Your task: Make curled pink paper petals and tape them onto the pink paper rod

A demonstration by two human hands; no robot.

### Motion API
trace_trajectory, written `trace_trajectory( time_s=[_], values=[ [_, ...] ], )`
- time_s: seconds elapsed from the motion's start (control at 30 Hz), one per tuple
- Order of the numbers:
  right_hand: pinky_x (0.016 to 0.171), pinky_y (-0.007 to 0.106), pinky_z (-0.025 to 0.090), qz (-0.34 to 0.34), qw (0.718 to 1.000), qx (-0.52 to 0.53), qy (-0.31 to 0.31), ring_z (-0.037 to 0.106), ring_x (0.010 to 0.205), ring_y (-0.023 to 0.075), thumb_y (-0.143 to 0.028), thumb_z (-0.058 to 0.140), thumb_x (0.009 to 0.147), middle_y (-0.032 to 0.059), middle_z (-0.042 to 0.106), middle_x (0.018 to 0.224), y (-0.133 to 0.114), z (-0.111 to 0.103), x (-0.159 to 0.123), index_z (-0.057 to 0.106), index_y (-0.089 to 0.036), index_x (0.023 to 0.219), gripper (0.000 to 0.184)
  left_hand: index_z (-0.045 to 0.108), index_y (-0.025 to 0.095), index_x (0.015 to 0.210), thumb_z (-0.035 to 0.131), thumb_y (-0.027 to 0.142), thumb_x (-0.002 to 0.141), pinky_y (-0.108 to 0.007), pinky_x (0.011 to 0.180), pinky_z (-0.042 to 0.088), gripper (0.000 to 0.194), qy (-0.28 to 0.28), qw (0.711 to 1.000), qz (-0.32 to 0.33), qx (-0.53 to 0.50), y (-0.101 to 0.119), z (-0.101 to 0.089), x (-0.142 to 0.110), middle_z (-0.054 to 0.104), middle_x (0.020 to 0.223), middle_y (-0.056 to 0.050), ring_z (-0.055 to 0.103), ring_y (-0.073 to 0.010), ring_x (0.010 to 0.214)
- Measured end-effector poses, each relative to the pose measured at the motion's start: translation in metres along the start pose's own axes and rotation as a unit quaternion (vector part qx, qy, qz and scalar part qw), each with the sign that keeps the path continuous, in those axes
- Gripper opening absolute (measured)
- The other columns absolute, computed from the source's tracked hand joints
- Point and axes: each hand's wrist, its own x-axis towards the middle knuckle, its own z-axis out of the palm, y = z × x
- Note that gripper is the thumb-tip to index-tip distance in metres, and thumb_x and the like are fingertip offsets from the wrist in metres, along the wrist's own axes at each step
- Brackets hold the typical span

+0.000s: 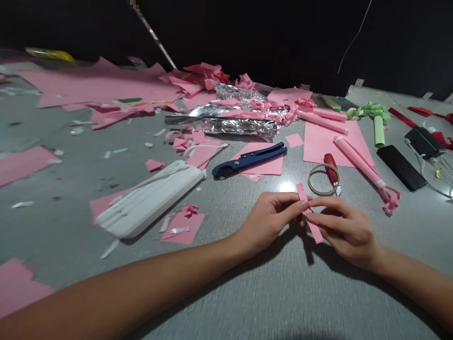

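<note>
Between my two hands is a narrow strip of pink paper (314, 230), tilted so one end points away from me. My left hand (272, 217) pinches it near the middle with thumb and forefinger. From the other side, the fingertips of my right hand (348, 229) close on the same strip. Just beyond them lie a roll of tape (309, 182) seen as a thin ring and a small red-handled tool (330, 167). A blue cutter with long handles (247, 160) rests on pink paper farther left.
A white bundle of face masks (152, 200) lies to the left. Crumpled foil (240, 125) and pink scraps spread across the back. At right are rolled pink tubes (359, 160), a green tube (379, 131) and a black phone (401, 167).
</note>
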Motion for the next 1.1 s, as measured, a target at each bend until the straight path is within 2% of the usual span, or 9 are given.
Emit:
trace_trajectory(
  time_s=[0.27,0.37,0.43,0.53,0.63,0.73,0.87,0.97,1.1],
  values=[
    [0.08,0.028,0.064,0.057,0.992,0.115,-0.001,0.076,0.095,0.0159,-0.012,0.07,0.107,0.0071,0.074,0.122,0.003,0.003,0.0,0.083,-0.026,0.124,0.026,0.07,0.016,0.076,0.063,0.036,0.104,-0.028,0.064,0.042,0.035,0.034,0.997,0.022,0.073,0.002,0.003,-0.005,0.064,0.068,0.0,0.054,-0.0131,0.064],
    [0.081,0.028,0.064,0.085,0.982,0.168,-0.009,0.075,0.093,0.0149,-0.015,0.073,0.107,0.0057,0.075,0.121,0.005,0.003,0.001,0.085,-0.03,0.125,0.027,0.071,0.016,0.077,0.061,0.033,0.108,-0.027,0.062,0.042,0.036,0.048,0.987,0.064,0.138,-0.001,0.005,-0.009,0.063,0.068,0.001,0.053,-0.0128,0.063],
    [0.08,0.028,0.063,0.104,0.973,0.205,-0.011,0.074,0.09,0.0147,-0.017,0.076,0.106,0.0048,0.076,0.118,0.005,0.003,0.002,0.086,-0.033,0.124,0.026,0.075,0.016,0.082,0.06,0.029,0.109,-0.027,0.066,0.045,0.033,0.06,0.974,0.113,0.185,-0.004,0.006,-0.012,0.07,0.074,-0.001,0.06,-0.0137,0.067],
    [0.067,0.023,0.061,0.178,0.941,0.288,-0.02,0.07,0.077,0.0111,-0.022,0.083,0.102,0.0041,0.076,0.115,0.007,0.0,0.004,0.089,-0.035,0.116,0.02,0.082,0.018,0.099,0.061,0.021,0.11,-0.027,0.074,0.051,0.024,0.073,0.951,0.196,0.229,-0.009,0.004,-0.015,0.08,0.092,-0.004,0.071,-0.0158,0.079],
    [0.06,0.018,0.06,0.259,0.879,0.398,-0.036,0.068,0.072,0.0086,-0.028,0.087,0.099,0.0044,0.075,0.115,0.011,-0.002,0.005,0.091,-0.034,0.108,0.012,0.082,0.019,0.117,0.061,0.019,0.11,-0.028,0.077,0.053,0.023,0.062,0.943,0.233,0.231,-0.009,0.001,-0.016,0.081,0.094,-0.005,0.072,-0.0163,0.081],
    [0.061,0.017,0.062,0.283,0.825,0.488,-0.041,0.068,0.073,0.008,-0.032,0.089,0.098,0.0052,0.075,0.117,0.016,-0.004,0.006,0.091,-0.032,0.106,0.008,0.084,0.022,0.113,0.064,0.022,0.109,-0.031,0.081,0.054,0.021,0.035,0.965,0.194,0.172,-0.004,0.001,-0.013,0.078,0.093,-0.004,0.07,-0.0176,0.083],
    [0.059,0.015,0.059,0.289,0.776,0.559,-0.042,0.065,0.068,0.0064,-0.036,0.091,0.096,0.005,0.074,0.113,0.021,-0.003,0.008,0.091,-0.028,0.104,0.011,0.084,0.021,0.095,0.077,0.026,0.101,-0.034,0.085,0.055,0.01,0.01,0.993,0.112,0.021,0.001,0.001,-0.006,0.075,0.095,-0.005,0.069,-0.0191,0.089],
    [0.055,0.015,0.057,0.287,0.762,0.579,-0.034,0.062,0.063,0.0056,-0.038,0.09,0.097,0.0034,0.072,0.106,0.022,-0.003,0.009,0.09,-0.027,0.103,0.013,0.081,0.019,0.088,0.084,0.031,0.095,-0.032,0.078,0.055,0.014,-0.008,0.997,0.07,-0.042,0.002,0.0,-0.003,0.072,0.095,-0.006,0.065,-0.0185,0.087],
    [0.053,0.016,0.058,0.277,0.77,0.574,-0.027,0.063,0.062,0.006,-0.037,0.09,0.097,0.0017,0.07,0.105,0.022,-0.004,0.009,0.089,-0.027,0.1,0.01,0.083,0.018,0.089,0.082,0.033,0.093,-0.032,0.075,0.053,0.015,-0.01,0.999,0.034,-0.022,0.003,0.001,-0.002,0.072,0.096,-0.007,0.063,-0.0174,0.082]
  ],
)
